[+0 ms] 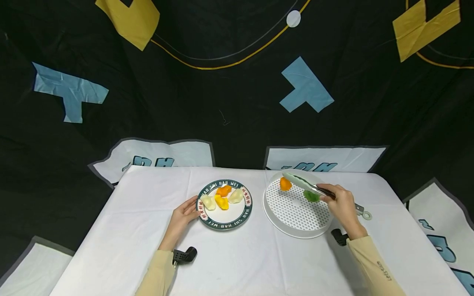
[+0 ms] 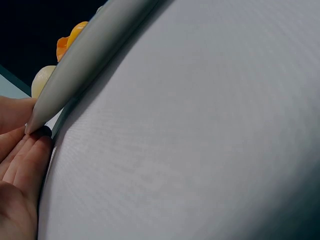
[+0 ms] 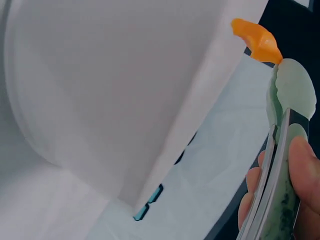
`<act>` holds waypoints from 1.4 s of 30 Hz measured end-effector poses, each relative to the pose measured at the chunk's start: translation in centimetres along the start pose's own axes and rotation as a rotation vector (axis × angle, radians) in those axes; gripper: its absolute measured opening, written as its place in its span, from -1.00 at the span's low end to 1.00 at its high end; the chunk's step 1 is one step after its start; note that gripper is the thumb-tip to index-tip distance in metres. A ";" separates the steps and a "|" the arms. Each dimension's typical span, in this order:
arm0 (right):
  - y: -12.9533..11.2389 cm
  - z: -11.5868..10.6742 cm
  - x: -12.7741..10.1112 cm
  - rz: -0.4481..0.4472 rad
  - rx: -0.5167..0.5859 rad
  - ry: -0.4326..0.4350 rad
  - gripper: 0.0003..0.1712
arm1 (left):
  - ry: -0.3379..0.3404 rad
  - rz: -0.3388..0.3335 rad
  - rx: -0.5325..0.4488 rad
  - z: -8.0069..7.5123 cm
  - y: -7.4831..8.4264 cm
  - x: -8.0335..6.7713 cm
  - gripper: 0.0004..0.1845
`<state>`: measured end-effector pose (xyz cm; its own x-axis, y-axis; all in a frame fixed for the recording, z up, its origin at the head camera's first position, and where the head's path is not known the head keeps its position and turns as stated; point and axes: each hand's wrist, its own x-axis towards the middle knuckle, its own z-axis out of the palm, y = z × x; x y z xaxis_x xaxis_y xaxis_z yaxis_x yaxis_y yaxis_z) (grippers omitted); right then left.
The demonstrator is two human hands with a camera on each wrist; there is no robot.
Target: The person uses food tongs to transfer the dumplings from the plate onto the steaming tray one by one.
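Note:
My left hand (image 1: 184, 213) pinches the left rim of a round plate (image 1: 224, 225) with a green patterned border, thumb above and fingers underneath. On it lie an orange folded dumpling-like piece (image 1: 224, 190), a yellow one (image 1: 221, 202) and two pale ones, at the left (image 1: 208, 202) and right (image 1: 236, 196). My right hand (image 1: 341, 204) grips tongs (image 3: 270, 185) with pale green tips. Those tips hold another orange folded piece (image 3: 259, 42) above the far left part of a round white perforated tray (image 1: 294, 209). A green piece (image 1: 311, 196) lies on the tray, partly below the tongs.
Both dishes stand on a white-clothed table (image 1: 237, 263), the plate left of the tray with a narrow gap between. A black curtain (image 1: 237, 107) with taped shapes hangs behind the table. Black wrist cameras sit on the left wrist (image 1: 185, 255) and right wrist (image 1: 339, 237).

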<state>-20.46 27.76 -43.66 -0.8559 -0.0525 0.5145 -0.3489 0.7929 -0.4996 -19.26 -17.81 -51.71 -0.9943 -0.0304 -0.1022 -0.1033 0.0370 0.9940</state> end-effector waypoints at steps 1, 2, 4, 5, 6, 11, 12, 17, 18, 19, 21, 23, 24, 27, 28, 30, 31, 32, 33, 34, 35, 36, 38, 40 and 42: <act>0.2 0.0 0.0 0.007 0.003 -0.006 -0.62 | -0.004 0.006 0.006 0.0 0.0 0.0 -0.35; 0.3 0.1 0.0 0.013 0.002 -0.010 -0.62 | -0.004 0.007 0.008 0.0 -0.1 0.0 -0.35; 0.6 0.1 0.0 0.027 0.004 -0.021 -0.62 | -0.002 0.009 0.006 0.0 -0.1 0.0 -0.35; 0.7 0.1 0.0 0.031 0.004 -0.025 -0.62 | -0.005 0.012 0.008 0.0 -0.1 0.0 -0.35; 0.8 0.2 0.1 0.035 0.003 -0.029 -0.62 | -0.006 0.013 0.009 -0.1 -0.1 0.0 -0.35; 1.1 0.3 0.1 0.057 0.000 -0.040 -0.62 | -0.005 0.000 0.014 0.0 -0.1 0.0 -0.35; 1.2 0.4 0.1 0.064 -0.003 -0.043 -0.62 | -0.003 -0.006 0.013 0.0 -0.1 0.0 -0.35; 1.6 0.4 -0.1 0.109 -0.029 -0.057 -0.63 | -0.006 -0.012 0.003 0.0 -0.1 0.1 -0.35; 1.6 0.3 -0.2 0.117 -0.035 -0.058 -0.63 | -0.005 -0.010 0.004 0.0 -0.1 0.1 -0.36; 1.7 0.3 -0.2 0.124 -0.040 -0.058 -0.63 | -0.006 -0.008 0.004 0.0 -0.1 0.1 -0.36; 1.8 0.1 -0.2 0.133 -0.046 -0.059 -0.62 | -0.005 -0.006 0.005 0.0 -0.1 0.1 -0.36; 1.9 -0.1 -0.2 0.137 -0.055 -0.062 -0.62 | -0.006 -0.006 0.008 0.0 0.0 0.1 -0.36; 1.9 -0.1 -0.3 0.138 -0.059 -0.067 -0.61 | -0.004 -0.008 0.009 0.0 0.0 0.1 -0.36; 2.0 -0.3 -0.4 0.144 -0.069 -0.082 -0.59 | -0.004 -0.008 0.010 0.0 0.1 0.0 -0.36; 2.0 -0.4 -0.4 0.148 -0.071 -0.086 -0.58 | -0.006 -0.009 0.009 0.0 0.0 0.0 -0.35; 2.0 -0.5 -0.5 0.156 -0.073 -0.087 -0.56 | -0.004 -0.012 0.005 0.0 0.0 0.0 -0.35; 2.0 -0.6 -0.5 0.159 -0.074 -0.084 -0.55 | -0.005 -0.012 0.004 0.0 0.0 0.0 -0.35; 2.0 -0.6 -0.6 0.161 -0.074 -0.079 -0.55 | -0.005 -0.012 0.003 0.1 0.0 0.0 -0.35; 1.9 -0.6 -0.6 0.160 -0.073 -0.073 -0.54 | -0.007 -0.011 0.002 0.1 0.0 0.0 -0.35; 1.9 -0.7 -0.6 0.156 -0.073 -0.064 -0.53 | -0.006 -0.011 -0.001 0.1 0.0 0.0 -0.35; 1.8 -0.7 -0.6 0.150 -0.073 -0.057 -0.53 | -0.005 -0.009 -0.001 0.1 0.0 -0.1 -0.35; 1.7 -0.7 -0.5 0.142 -0.070 -0.052 -0.52 | -0.006 -0.006 -0.001 0.0 0.0 -0.1 -0.36; 1.4 -0.7 -0.5 0.125 -0.063 -0.046 -0.51 | -0.007 0.003 -0.001 0.0 0.0 -0.1 -0.36; 0.9 -0.8 -0.4 0.110 -0.055 -0.048 -0.49 | -0.008 0.006 -0.004 0.0 0.0 -0.1 -0.36; 0.4 -0.9 -0.3 0.102 -0.041 -0.056 -0.48 | -0.010 0.011 -0.005 0.0 0.0 0.0 -0.36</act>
<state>-20.01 28.61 -43.41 -0.9066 -0.0034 0.4221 -0.2442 0.8199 -0.5179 -19.23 -17.83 -51.73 -0.9955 -0.0200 -0.0921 -0.0927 0.0318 0.9952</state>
